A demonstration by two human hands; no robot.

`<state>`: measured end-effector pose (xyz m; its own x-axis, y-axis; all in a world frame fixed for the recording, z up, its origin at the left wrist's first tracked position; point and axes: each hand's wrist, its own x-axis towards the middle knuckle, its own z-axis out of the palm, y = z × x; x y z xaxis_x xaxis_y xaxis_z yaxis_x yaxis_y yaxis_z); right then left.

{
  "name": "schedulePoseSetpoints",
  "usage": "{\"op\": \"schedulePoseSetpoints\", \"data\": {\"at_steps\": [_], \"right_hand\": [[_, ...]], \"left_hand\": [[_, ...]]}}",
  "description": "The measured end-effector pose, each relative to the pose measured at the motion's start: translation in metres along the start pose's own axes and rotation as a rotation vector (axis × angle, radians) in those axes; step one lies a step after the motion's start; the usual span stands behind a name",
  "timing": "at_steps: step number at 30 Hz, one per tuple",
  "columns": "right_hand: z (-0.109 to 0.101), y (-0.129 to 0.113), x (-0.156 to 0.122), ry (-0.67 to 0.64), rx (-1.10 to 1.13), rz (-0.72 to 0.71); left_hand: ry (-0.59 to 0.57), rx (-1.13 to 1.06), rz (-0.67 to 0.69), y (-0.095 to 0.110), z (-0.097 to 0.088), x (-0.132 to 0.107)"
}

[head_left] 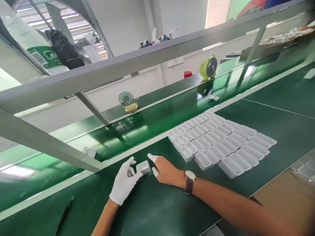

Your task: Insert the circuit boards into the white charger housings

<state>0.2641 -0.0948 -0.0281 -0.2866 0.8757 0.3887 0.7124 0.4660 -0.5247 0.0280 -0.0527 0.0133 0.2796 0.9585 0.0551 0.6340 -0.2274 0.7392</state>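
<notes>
A small white plastic box (143,167) sits on the green work surface (157,209) between my two hands. My left hand (125,181), in a white glove, curls its fingers against the box's left side. My right hand (165,169), bare except for white finger cots on two fingers, holds the box from the right; a wristwatch (190,181) is on that wrist. To the right lies a neat grid of several white rectangular trays (221,141), small ones at the far side and longer ones nearer.
A grey metal frame bar (157,55) crosses overhead. Beyond a white edge strip runs a glossy green conveyor (152,124) with two small fans (128,101) (208,67). Black tweezers (64,216) lie at the lower left. A cardboard box (287,196) stands at the right.
</notes>
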Motion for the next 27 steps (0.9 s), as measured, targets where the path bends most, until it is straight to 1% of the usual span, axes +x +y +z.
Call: {"op": "schedulePoseSetpoints", "data": {"at_steps": [2,4,5,6,8,11,15,17,22,24,27], "right_hand": [[0.0,0.0,-0.001,-0.031,0.024,-0.018],[0.001,-0.001,-0.001,-0.066,0.038,-0.038],[0.002,-0.001,-0.001,-0.081,0.046,-0.049],[0.002,-0.002,-0.001,-0.091,0.057,-0.06],[0.003,-0.003,-0.001,-0.084,0.084,-0.083],[0.002,-0.003,-0.001,-0.061,0.11,-0.135],[0.005,0.0,-0.001,-0.129,0.039,-0.234],[0.01,0.005,-0.001,-0.147,-0.019,-0.27],[0.021,0.015,0.0,-0.132,-0.142,-0.318],[0.023,0.017,0.001,-0.145,-0.192,-0.341],[0.024,0.019,0.002,-0.172,-0.265,-0.365]], "left_hand": [[-0.002,-0.063,0.016,-0.005,0.008,-0.002],[0.037,-0.117,0.069,-0.012,0.013,-0.004],[0.038,-0.147,0.099,-0.015,0.014,-0.005],[0.032,-0.178,0.12,-0.017,0.015,-0.007],[-0.006,-0.214,0.107,-0.019,0.018,-0.01],[-0.036,-0.133,0.035,-0.016,0.023,-0.013],[0.006,0.046,0.058,-0.016,0.029,-0.013],[0.019,0.091,0.055,-0.019,0.03,-0.011],[0.053,0.167,-0.023,-0.029,0.029,-0.007],[0.06,0.195,-0.043,-0.035,0.03,-0.005],[0.069,0.22,-0.035,-0.047,0.031,0.0]]}}
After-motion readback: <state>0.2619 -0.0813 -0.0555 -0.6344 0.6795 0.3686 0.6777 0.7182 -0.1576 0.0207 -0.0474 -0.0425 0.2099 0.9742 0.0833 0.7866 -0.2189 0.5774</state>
